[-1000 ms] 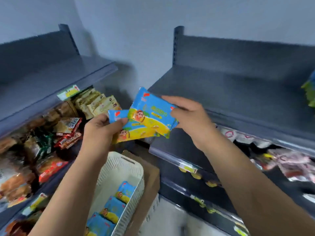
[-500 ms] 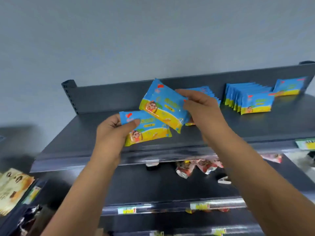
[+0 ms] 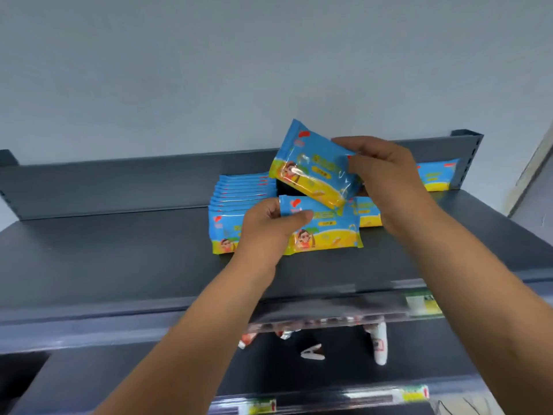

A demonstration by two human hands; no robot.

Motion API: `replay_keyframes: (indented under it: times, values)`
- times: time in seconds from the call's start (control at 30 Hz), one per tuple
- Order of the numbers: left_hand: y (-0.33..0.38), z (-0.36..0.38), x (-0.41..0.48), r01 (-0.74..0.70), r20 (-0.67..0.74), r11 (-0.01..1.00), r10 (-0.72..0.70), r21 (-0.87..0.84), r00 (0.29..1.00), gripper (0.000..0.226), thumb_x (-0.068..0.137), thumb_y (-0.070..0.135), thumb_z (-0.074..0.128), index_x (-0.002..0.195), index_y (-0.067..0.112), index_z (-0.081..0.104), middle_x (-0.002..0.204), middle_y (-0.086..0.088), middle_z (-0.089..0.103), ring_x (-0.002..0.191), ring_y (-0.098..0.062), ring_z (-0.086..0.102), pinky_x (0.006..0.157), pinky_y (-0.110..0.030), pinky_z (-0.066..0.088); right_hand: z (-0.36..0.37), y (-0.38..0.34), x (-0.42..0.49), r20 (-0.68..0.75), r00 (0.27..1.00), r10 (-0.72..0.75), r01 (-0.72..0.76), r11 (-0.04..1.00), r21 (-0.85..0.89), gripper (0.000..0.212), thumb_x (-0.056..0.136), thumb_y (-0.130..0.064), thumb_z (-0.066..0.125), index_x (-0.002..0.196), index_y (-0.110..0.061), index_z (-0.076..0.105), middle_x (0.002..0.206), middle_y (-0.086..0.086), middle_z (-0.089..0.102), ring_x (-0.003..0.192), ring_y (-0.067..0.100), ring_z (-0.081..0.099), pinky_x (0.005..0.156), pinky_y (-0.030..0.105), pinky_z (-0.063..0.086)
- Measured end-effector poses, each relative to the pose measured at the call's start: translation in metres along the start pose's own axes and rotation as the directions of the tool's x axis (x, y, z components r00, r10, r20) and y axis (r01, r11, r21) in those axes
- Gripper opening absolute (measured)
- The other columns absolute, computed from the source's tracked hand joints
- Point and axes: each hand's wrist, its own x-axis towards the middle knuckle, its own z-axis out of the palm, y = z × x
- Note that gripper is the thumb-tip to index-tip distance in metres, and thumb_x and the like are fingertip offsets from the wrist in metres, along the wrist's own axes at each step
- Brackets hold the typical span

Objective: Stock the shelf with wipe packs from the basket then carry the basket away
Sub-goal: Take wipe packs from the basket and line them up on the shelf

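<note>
Over the dark shelf (image 3: 119, 250), the left hand (image 3: 269, 229) pinches a wipe pack (image 3: 326, 232) between thumb and curled fingers, seemingly resting beside the standing row (image 3: 242, 193) (blue and yellow); the right hand (image 3: 389, 181) grips a second pack (image 3: 311, 172), tilted, just above.

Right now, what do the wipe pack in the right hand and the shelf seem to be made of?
The pack: likely plastic film, glossy; glare streaks and wrinkles show. The shelf: probably painted metal, matte dark grey; slotted corner post.
</note>
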Motion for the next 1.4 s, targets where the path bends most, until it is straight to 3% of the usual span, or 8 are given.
replay_keyframes:
  times: [0.33,0.47,0.57,0.7,0.83,1.0,1.17,1.4]
  values:
    - [-0.043,0.089,0.051,-0.022,-0.029,0.968,0.031,0.25,0.999,0.032,0.079,0.011,0.088,0.106,0.014,0.07,0.104,-0.005,0.076,0.094,-0.02,0.076,0.084,-0.049,0.063,-0.091,0.035,0.033,-0.072,0.997,0.01,-0.009,1.0,0.007,0.046,0.085,0.008,0.046,0.099,-0.022,0.078,0.091,-0.004,0.079,0.082,0.01,0.074,0.062,0.023,0.056]
    - [-0.046,0.094,0.053,-0.303,0.113,0.536,0.358,0.788,0.927,0.038,0.087,0.034,0.079,0.119,0.022,0.065,0.116,0.002,0.063,0.103,-0.017,0.063,0.082,-0.038,0.054,-0.116,0.046,0.031,-0.108,0.994,0.023,-0.025,1.0,-0.018,0.045,0.087,0.009,0.045,0.101,-0.019,0.077,0.087,-0.006,0.078,0.076,0.005,0.071,0.06,0.019,0.053]
    - [-0.044,0.097,0.05,-0.31,0.13,0.367,0.44,0.877,0.888,0.046,0.089,0.039,0.075,0.126,0.018,0.057,0.121,-0.002,0.055,0.105,-0.022,0.061,0.076,-0.039,0.053,-0.132,0.055,0.027,-0.123,0.992,0.015,-0.023,0.998,-0.064,0.046,0.087,0.007,0.046,0.105,-0.021,0.077,0.097,0.0,0.078,0.084,0.012,0.073,0.065,0.024,0.054]
    - [-0.043,0.104,0.052,-0.139,-0.033,0.558,0.288,0.818,0.957,0.06,0.085,0.04,0.08,0.125,0.018,0.041,0.127,-0.005,0.054,0.104,-0.027,0.063,0.082,-0.048,0.056,-0.147,0.06,0.025,-0.104,0.994,-0.031,0.014,0.988,-0.154,0.042,0.092,0.006,0.051,0.113,-0.02,0.076,0.105,-0.005,0.078,0.094,0.009,0.073,0.074,0.024,0.057]
    - [-0.047,0.099,0.055,0.034,-0.094,0.721,0.044,0.692,0.995,0.052,0.083,0.033,0.084,0.11,0.017,0.042,0.115,-0.002,0.061,0.099,-0.02,0.062,0.076,-0.037,0.051,-0.145,0.069,0.021,0.032,0.992,-0.123,0.126,0.933,-0.338,0.032,0.095,-0.001,0.064,0.111,-0.025,0.075,0.1,-0.018,0.073,0.08,-0.001,0.065,0.073,0.011,0.052]
    - [-0.046,0.09,0.052,0.053,-0.003,0.749,-0.068,0.661,0.998,0.05,0.081,0.014,0.082,0.12,0.013,0.052,0.115,-0.003,0.064,0.1,-0.015,0.063,0.08,-0.034,0.054,-0.128,0.102,0.025,0.173,0.98,-0.098,0.167,0.878,-0.449,0.026,0.095,-0.006,0.069,0.115,-0.02,0.076,0.112,-0.01,0.073,0.105,0.006,0.068,0.091,0.029,0.057]
    - [-0.04,0.084,0.044,0.015,0.027,0.762,-0.042,0.648,0.999,0.038,0.091,0.029,0.077,0.121,0.016,0.057,0.109,0.007,0.062,0.087,-0.003,0.06,0.065,-0.021,0.046,-0.113,0.119,0.03,0.223,0.934,-0.281,0.353,0.62,-0.701,0.023,0.089,-0.015,0.072,0.11,-0.021,0.077,0.1,-0.005,0.068,0.102,0.026,0.061,0.089,0.038,0.05]
    - [-0.046,0.083,0.043,0.033,-0.037,0.701,-0.009,0.713,0.999,0.04,0.089,0.042,0.075,0.116,0.017,0.062,0.118,-0.004,0.063,0.107,-0.021,0.062,0.093,-0.041,0.054,-0.108,0.124,0.025,0.108,0.922,-0.373,0.301,0.512,-0.805,0.026,0.089,-0.02,0.072,0.115,-0.019,0.076,0.119,0.007,0.058,0.109,0.031,0.056,0.087,0.045,0.054]
